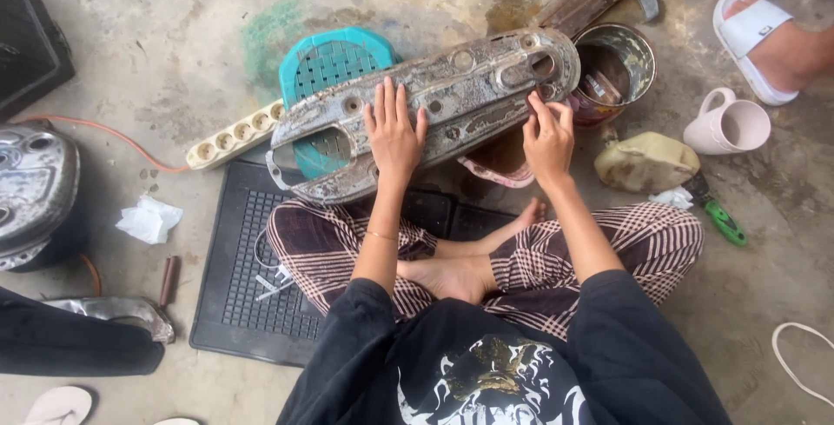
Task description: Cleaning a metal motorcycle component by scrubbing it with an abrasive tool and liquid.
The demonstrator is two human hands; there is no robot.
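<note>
I'm looking straight down at a long, grimy metal chain cover (434, 108), lying at a slant across a teal plastic stool (326, 64) on its left and a pink basin (497, 169) nearer its right end, just in front of my crossed legs. My left hand (393, 129) is spread flat, fingers open and pressed on the middle of the cover, holding nothing, simply pinning it down. My right hand (547, 134) is at the cover's right end, fingers curled against the lower edge near the rounded end; whether it pinches a rag or small tool I cannot tell, since the fingertips hide it. To do this well, I'd judge the flat palm should stay over the span between the two supports so the piece doesn't rock, while the right hand works in short strokes along the edge rather than pushing outward. The danger, as I read it, is the rusty tin can (615, 69) touching or just beside the cover's right tip: a hard shove could knock it. A pale pink jug (728, 122) and a yellowish sponge-like lump (645, 162) sit near the right, with a green-handled scraper (719, 215) beyond my knee. A white power strip (233, 136) lies just left of the stool, well worth keeping dry. Another person's sandalled foot (764, 43) rests at the top right, apart from the work.
</note>
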